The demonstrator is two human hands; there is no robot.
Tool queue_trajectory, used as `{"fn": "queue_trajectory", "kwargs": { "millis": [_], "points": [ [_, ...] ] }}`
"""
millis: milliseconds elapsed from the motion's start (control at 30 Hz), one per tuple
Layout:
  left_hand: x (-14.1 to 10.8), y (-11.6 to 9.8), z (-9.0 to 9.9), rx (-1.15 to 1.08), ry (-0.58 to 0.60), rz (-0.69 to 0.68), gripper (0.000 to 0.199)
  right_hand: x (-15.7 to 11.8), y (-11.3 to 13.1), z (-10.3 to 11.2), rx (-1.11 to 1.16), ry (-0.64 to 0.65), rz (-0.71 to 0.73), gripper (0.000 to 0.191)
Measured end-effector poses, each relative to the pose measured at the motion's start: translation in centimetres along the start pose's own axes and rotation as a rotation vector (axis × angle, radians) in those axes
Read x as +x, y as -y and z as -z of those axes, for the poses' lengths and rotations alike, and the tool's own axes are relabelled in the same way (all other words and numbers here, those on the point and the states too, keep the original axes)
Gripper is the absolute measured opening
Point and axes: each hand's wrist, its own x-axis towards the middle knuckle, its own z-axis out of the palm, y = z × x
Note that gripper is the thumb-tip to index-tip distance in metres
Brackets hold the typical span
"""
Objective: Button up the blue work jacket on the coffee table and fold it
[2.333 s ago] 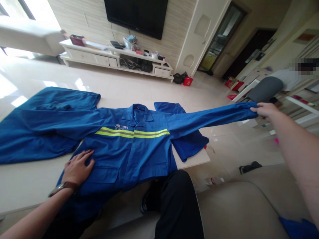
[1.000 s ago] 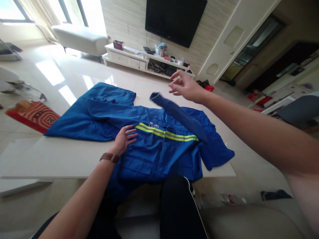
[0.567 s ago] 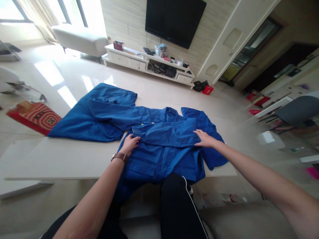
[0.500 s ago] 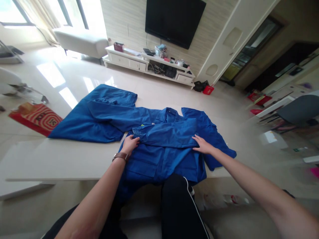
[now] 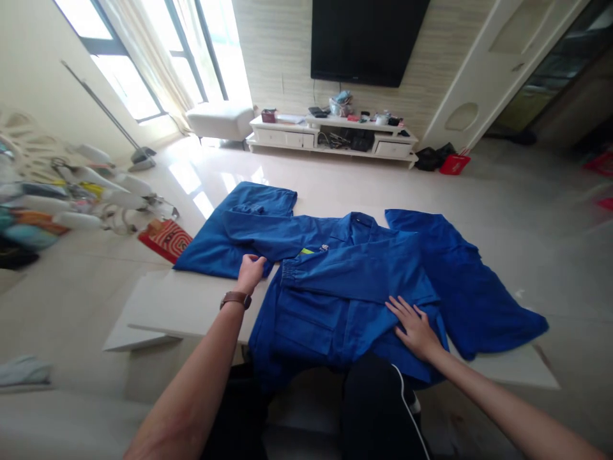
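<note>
A blue jacket [image 5: 311, 319] lies over a white table [image 5: 191, 303], its lower part hanging off the near edge. One sleeve [image 5: 335, 271] is folded across the front with its elastic cuff at the left; the other sleeve [image 5: 272, 231] stretches left. More blue cloth [image 5: 211, 239] lies under that sleeve, and another blue piece [image 5: 474, 287] spreads at the right. My left hand [image 5: 252, 271], with a brown watch on the wrist, has its fingers pinched at the edge of the left cloth. My right hand [image 5: 414, 329] rests flat on the jacket's right side, fingers spread.
A red paper bag [image 5: 165, 239] stands beyond the table's left part. Cluttered items and a white rack are at far left. A low white TV cabinet [image 5: 282, 136] is against the far wall, with a red bag [image 5: 454, 163] beside it. My dark-clothed knee is at the near edge.
My left hand has left the folded sleeve's cuff and moved to the left cloth. My right hand has shifted down and flattened on the jacket. The view has turned left.
</note>
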Motion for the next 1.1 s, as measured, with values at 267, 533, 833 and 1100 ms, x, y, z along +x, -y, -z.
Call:
{"fn": "queue_trajectory", "kwargs": {
  "millis": [267,533,833,1100],
  "points": [
    [6.1,-4.5,1.2,-0.326,0.052,0.266,0.020,-0.1,-0.9,-1.8,0.042,-0.071,-0.012,0.066],
    [6.4,-11.2,-5.9,-0.506,-0.082,-0.161,0.029,-0.2,-0.5,-1.9,0.022,-0.080,-0.008,0.066],
    [-6.8,-4.1,-14.1,1.175,0.782,-1.094,0.065,-0.2,0.1,-1.1,0.107,-0.088,-0.040,0.057],
    [-4.0,-3.4,-11.5,1.246,0.562,-1.097,0.062,-0.7,-0.7,-2.6,0.479,-0.378,-0.285,0.037]
  ]
}}
